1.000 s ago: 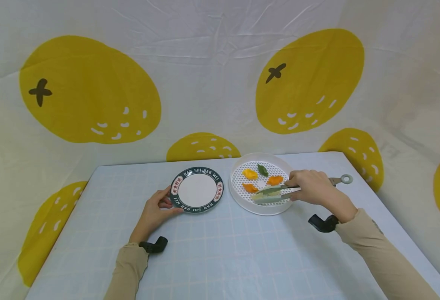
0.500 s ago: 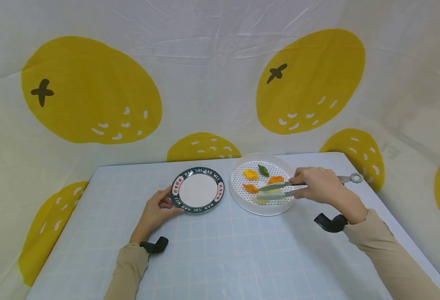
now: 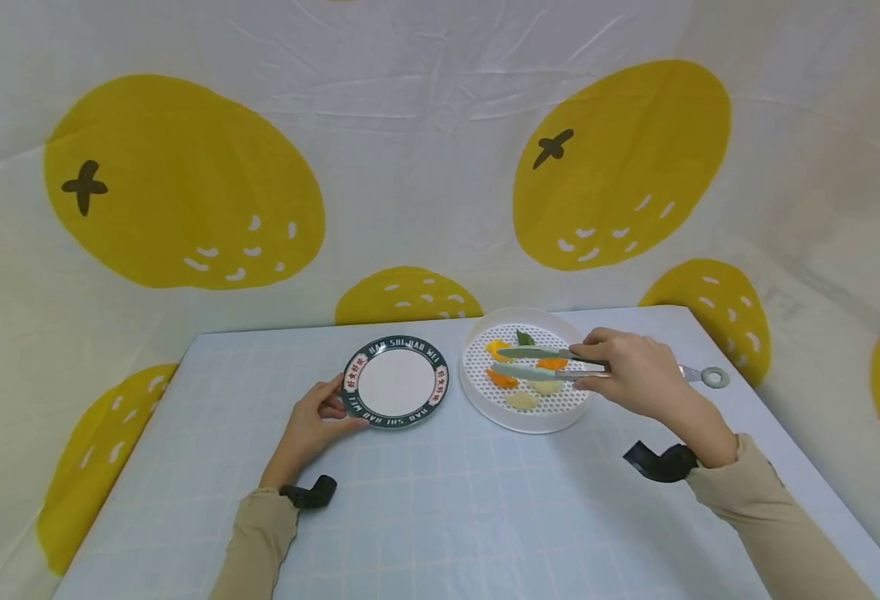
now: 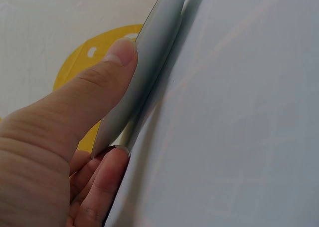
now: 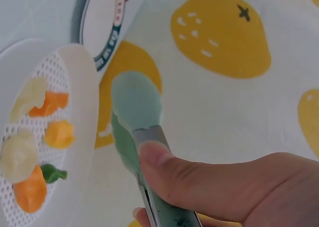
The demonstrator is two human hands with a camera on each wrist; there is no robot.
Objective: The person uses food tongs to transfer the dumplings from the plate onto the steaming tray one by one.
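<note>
My left hand (image 3: 335,410) pinches the near-left rim of a dark-rimmed white plate (image 3: 395,382) on the table. In the left wrist view the thumb (image 4: 107,72) lies on the plate's edge (image 4: 157,47) with fingers beneath it. My right hand (image 3: 620,367) grips green-tipped metal tongs (image 3: 533,363), held over a round white perforated tray (image 3: 485,400). The tongs (image 5: 135,105) carry nothing. In the tray lie orange pieces (image 3: 502,378), a green leaf (image 3: 524,337) and pale pieces (image 3: 520,400); the right wrist view shows an orange piece (image 5: 31,192) and a pale piece (image 5: 19,154).
The table (image 3: 440,500) has a pale blue checked cover. Its far edge meets a white cloth backdrop (image 3: 410,167) printed with yellow fruit, and its right edge runs just past the tray. Black wrist mounts (image 3: 657,462) sit on both sleeves.
The right hand has lifted the tongs off the pale pieces at the tray's near side and swung them toward the tray's middle. The left hand and plate have not moved.
</note>
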